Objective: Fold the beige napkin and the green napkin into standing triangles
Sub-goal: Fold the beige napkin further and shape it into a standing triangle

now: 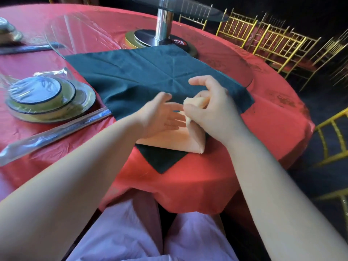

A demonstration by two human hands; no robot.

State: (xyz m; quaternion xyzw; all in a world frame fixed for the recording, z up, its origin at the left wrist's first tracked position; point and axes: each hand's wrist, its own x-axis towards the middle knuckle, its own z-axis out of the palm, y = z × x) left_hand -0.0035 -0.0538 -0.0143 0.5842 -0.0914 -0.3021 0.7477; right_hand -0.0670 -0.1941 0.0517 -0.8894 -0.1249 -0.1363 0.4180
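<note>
We are partway through shaping the beige napkin [170, 139], which lies folded on the spread green napkin [143, 76] on the red tablecloth [263, 125]. Our right hand [212, 112] pinches its raised tip, while our left hand [160, 113] lies flat with fingers spread against the fabric. Next we probably need to stand the fold up steadily.

We see a round table [263, 119] under a red cloth with a shiny, wrinkled surface. The green napkin [141, 72] lies spread flat, one corner pointing to the near edge. On the left is a plastic-wrapped stack of dishes [49, 98], with a long wrapped sleeve [56, 132] just beside it. A round turntable base [160, 41] with a metal post sits behind the napkin. Another setting [7, 32] is at far left, blurred.
</note>
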